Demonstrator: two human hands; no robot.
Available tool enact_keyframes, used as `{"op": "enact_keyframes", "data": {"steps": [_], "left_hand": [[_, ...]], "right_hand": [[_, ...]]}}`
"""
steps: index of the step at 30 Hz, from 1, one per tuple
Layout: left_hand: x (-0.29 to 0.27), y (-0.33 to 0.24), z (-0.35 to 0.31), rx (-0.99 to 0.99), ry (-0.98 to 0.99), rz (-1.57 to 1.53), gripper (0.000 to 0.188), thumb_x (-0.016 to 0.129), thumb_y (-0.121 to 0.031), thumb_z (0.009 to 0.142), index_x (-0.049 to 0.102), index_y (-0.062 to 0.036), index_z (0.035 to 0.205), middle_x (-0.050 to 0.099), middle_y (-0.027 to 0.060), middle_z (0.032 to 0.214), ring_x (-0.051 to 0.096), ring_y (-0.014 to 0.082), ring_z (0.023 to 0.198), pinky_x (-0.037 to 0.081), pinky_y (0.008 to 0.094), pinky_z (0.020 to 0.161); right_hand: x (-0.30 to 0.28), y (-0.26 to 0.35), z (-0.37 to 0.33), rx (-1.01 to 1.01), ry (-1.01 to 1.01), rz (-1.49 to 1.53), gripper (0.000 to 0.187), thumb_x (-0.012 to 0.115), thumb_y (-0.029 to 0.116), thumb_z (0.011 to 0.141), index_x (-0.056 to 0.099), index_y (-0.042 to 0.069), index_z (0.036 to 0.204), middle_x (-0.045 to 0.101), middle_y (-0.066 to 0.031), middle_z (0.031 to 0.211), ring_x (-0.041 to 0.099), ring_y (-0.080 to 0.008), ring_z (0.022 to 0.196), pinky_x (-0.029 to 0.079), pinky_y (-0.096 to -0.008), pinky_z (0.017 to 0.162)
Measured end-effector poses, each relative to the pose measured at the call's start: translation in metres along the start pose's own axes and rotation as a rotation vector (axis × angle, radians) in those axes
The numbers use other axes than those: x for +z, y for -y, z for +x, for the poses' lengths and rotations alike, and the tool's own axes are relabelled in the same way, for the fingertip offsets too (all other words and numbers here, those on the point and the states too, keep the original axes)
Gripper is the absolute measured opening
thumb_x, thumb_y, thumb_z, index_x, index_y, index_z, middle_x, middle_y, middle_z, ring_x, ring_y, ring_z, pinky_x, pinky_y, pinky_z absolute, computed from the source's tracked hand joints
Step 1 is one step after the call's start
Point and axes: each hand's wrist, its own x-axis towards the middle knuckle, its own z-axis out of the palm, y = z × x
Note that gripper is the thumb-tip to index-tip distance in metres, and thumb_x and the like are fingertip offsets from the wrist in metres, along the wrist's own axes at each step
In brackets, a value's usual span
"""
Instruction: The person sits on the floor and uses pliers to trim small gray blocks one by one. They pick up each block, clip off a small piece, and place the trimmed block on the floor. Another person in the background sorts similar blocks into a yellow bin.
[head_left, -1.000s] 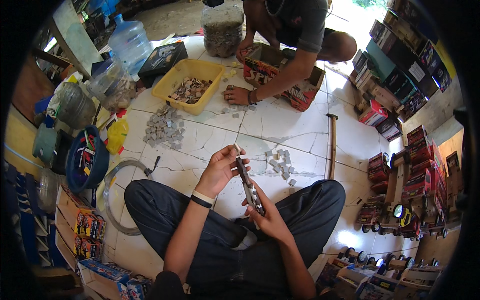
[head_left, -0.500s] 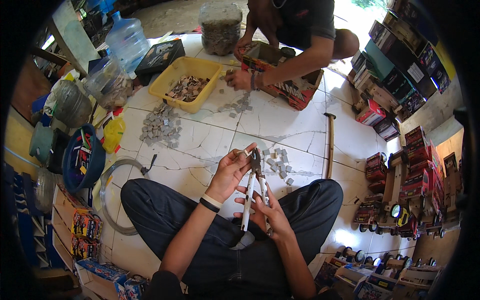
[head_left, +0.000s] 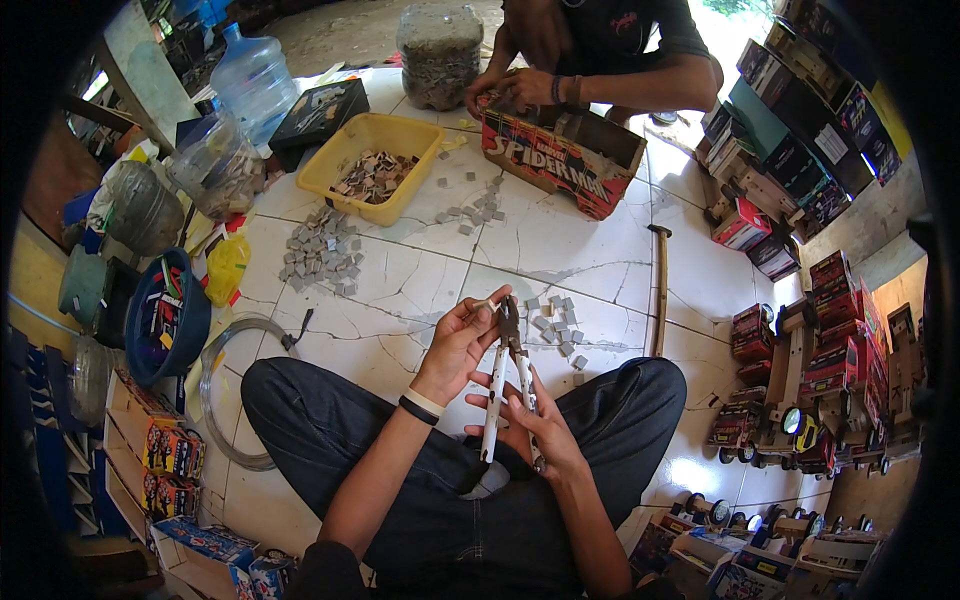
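A hammer [head_left: 661,290] with a wooden handle lies on the right of the cracked white floor [head_left: 420,265]. At left, a wire coil [head_left: 213,425] rests near a blue tub [head_left: 190,350] of mixed bits, with a crumpled yellow bag [head_left: 229,270] just beside the tub. Farther back on the left stands a clear bluish water bottle [head_left: 255,85]; a filled, cloudy plastic container [head_left: 440,60] stands at the far middle. Toy trucks [head_left: 825,370] crowd the right side, and open-topped printed boxes [head_left: 175,450] line the near left.
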Motion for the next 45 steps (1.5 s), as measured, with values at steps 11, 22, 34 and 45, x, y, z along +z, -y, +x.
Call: {"op": "enact_keyframes", "data": {"steps": [11,22,34,45], "left_hand": [[0.002,-0.002,-0.001,-0.006,0.001,-0.014,0.004,0.064,-0.006,0.100,0.062,-0.0036,0.101,0.053,0.0215,0.150,0.058,0.0262,0.132,0.047,0.0389,0.116],[0.004,-0.001,-0.003,-0.095,-0.028,0.027,0.008,0.059,0.000,0.101,0.061,-0.0060,0.097,0.051,0.0228,0.151,0.052,0.0309,0.139,0.045,0.0410,0.118],[-0.053,0.008,0.004,-0.311,-0.278,1.328,0.024,0.072,-0.019,0.096,0.070,0.0012,0.109,0.077,0.0087,0.103,0.072,0.0186,0.090,0.055,0.0303,0.079],[-0.038,0.057,0.011,0.080,-0.351,1.533,0.025,0.071,-0.004,0.086,0.071,-0.0002,0.111,0.074,0.0159,0.110,0.073,0.0288,0.092,0.057,0.0377,0.081]], "right_hand": [[-0.005,-0.002,0.000,0.012,-0.029,-0.013,0.064,0.050,0.013,0.108,0.017,0.016,0.163,0.052,-0.0225,0.144,0.060,-0.0335,0.123,0.056,-0.0518,0.096],[-0.011,-0.041,0.009,0.247,-0.256,-0.047,0.021,0.072,0.019,0.098,0.058,0.004,0.099,0.055,-0.0030,0.076,0.051,-0.0143,0.065,0.048,-0.0365,0.062],[-0.050,-0.035,0.017,-0.150,-0.719,-0.369,0.042,0.059,0.028,0.105,0.055,-0.001,0.135,0.065,-0.0091,0.105,0.063,-0.0174,0.092,0.052,-0.0340,0.082],[-0.072,0.065,-0.047,-0.603,-0.621,-0.015,0.062,0.057,0.024,0.104,0.029,0.025,0.160,0.059,-0.0112,0.128,0.060,-0.0280,0.121,0.052,-0.0580,0.093]]}}
